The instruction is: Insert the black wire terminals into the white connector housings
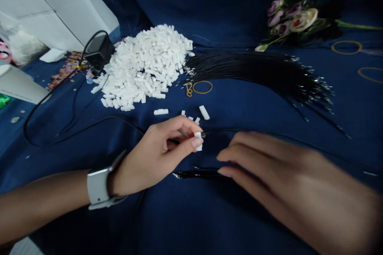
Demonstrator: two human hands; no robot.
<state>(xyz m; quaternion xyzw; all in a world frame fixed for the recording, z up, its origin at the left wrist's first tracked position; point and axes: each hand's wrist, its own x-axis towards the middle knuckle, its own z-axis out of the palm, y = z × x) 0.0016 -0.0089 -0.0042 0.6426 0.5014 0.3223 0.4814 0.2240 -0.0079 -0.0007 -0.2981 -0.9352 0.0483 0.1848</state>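
Note:
My left hand (158, 147), with a grey-banded watch on the wrist, pinches a small white connector (199, 142) between thumb and fingers. Thin dark wire ends show at the connector's right side. My right hand (278, 175) is to the right, blurred, its thumb and index fingertips apart with nothing seen between them. Just under its fingertips lies a thin bundle of black wires (206, 174) with silvery ends. Several loose white connectors (204, 112) lie beyond my left hand.
Behind are a large heap of white connectors (143, 63) and a wide bundle of black wires (254, 67). Rubber bands (202, 81), artificial flowers (293, 18), a black adapter (98, 51) with its cable and a white cup (22, 83) surround them on the blue cloth (167, 223).

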